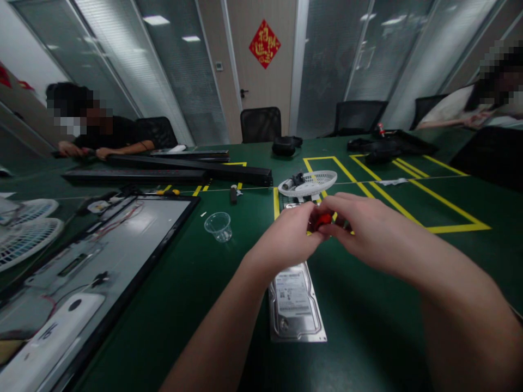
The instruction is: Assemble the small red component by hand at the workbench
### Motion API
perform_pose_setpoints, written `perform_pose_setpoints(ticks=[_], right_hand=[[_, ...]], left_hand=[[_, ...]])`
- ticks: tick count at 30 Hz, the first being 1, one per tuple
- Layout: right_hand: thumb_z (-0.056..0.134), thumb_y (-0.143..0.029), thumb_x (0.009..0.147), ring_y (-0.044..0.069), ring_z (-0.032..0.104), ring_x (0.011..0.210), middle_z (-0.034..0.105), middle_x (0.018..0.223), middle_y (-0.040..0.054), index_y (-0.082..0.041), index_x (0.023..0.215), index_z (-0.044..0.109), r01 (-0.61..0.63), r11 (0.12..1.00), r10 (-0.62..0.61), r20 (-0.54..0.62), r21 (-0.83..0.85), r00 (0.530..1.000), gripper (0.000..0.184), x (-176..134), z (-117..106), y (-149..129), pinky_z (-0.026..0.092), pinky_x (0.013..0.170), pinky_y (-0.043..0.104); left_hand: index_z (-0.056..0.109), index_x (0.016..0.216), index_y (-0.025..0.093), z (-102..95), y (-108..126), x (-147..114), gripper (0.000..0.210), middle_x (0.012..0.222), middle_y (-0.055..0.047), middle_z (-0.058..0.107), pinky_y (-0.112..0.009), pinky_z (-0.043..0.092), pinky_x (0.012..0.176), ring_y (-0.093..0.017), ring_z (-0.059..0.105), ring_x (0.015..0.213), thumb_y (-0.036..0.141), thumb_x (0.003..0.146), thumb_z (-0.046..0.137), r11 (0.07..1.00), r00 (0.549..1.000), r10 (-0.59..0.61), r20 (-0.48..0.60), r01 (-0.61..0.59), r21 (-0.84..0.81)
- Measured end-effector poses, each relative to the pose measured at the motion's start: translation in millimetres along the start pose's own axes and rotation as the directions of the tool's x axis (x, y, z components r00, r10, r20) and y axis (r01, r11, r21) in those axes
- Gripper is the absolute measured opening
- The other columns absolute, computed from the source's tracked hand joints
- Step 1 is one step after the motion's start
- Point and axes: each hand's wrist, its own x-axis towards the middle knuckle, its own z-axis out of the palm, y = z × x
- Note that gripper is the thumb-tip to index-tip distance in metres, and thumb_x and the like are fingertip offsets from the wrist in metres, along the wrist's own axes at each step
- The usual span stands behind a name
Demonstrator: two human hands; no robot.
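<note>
My left hand (291,233) and my right hand (354,219) meet above the table, fingers closed round a small red object (324,220). Most of it is covered by my fingers, so its kind does not show. Below my wrists a silver hard disk drive (292,296) lies flat, its printed label facing up; my hands hide its far part. Just beyond my fingers is a round white fan grille (322,181), with a small dark part (297,178) on it. A clear plastic cup (219,226) stands to the left of my hands.
At left lies a large opened flat panel (134,228), with white fan grilles (30,239) beside it. Long black bars (139,175) lie farther back, near a person (122,133). Another person (449,109) sits at far right. Yellow tape (453,230) marks the green table (368,326).
</note>
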Motion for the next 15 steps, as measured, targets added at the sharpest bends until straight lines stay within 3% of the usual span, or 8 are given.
perform_pose_setpoints(ticks=[2, 5, 11, 15], right_hand=[[0.059, -0.004, 0.091, 0.026, 0.071, 0.095, 0.075, 0.111, 0.0102, -0.020, 0.109, 0.074, 0.043, 0.999, -0.043, 0.002, 0.020, 0.999, 0.029, 0.1, 0.2, -0.3, 0.051, 0.080, 0.037], [0.056, -0.002, 0.092, 0.026, 0.070, 0.096, 0.074, 0.110, 0.0098, -0.021, 0.106, 0.073, 0.053, 0.998, -0.053, 0.013, 0.039, 0.999, 0.029, 0.6, 0.1, 0.3, 0.050, 0.083, 0.038], [0.066, -0.026, 0.100, 0.025, 0.068, 0.077, 0.077, 0.094, 0.0081, -0.021, 0.101, 0.074, -0.056, 0.998, 0.055, 0.040, 0.008, 0.998, 0.009, 1.2, -1.5, -0.4, 0.045, 0.066, 0.036], [0.067, -0.024, 0.102, 0.025, 0.068, 0.082, 0.079, 0.101, 0.0090, -0.022, 0.107, 0.075, -0.054, 0.999, 0.054, 0.072, 0.005, 0.996, 0.010, 1.4, -6.3, -4.5, 0.048, 0.071, 0.037]], left_hand=[[0.069, 0.104, 0.018, -0.3, -0.7, 0.2, 0.010, 0.115, -0.012, 0.080, -0.040, 0.061, 0.086, -0.027, 0.075, 0.102, 0.019, 0.094, 0.067, 1.000, 1.000, -0.008, 0.007, 0.008, 0.006], [0.069, 0.107, 0.018, -0.2, -0.3, 0.5, 0.013, 0.117, -0.013, 0.079, -0.041, 0.062, 0.089, -0.027, 0.075, 0.105, 0.018, 0.094, 0.067, 1.000, 1.000, -0.010, 0.009, 0.010, 0.011], [0.068, 0.109, 0.018, 0.3, 0.7, -0.2, 0.023, 0.112, -0.011, 0.079, -0.039, 0.061, 0.084, -0.027, 0.075, 0.101, 0.022, 0.087, 0.073, 1.000, 1.000, 0.006, 0.015, -0.007, 0.015], [0.069, 0.106, 0.017, -0.2, 0.0, -2.7, 0.017, 0.111, -0.012, 0.080, -0.038, 0.059, 0.080, -0.026, 0.075, 0.098, 0.018, 0.090, 0.064, 1.000, 1.000, 0.022, 0.002, -0.023, 0.014]])
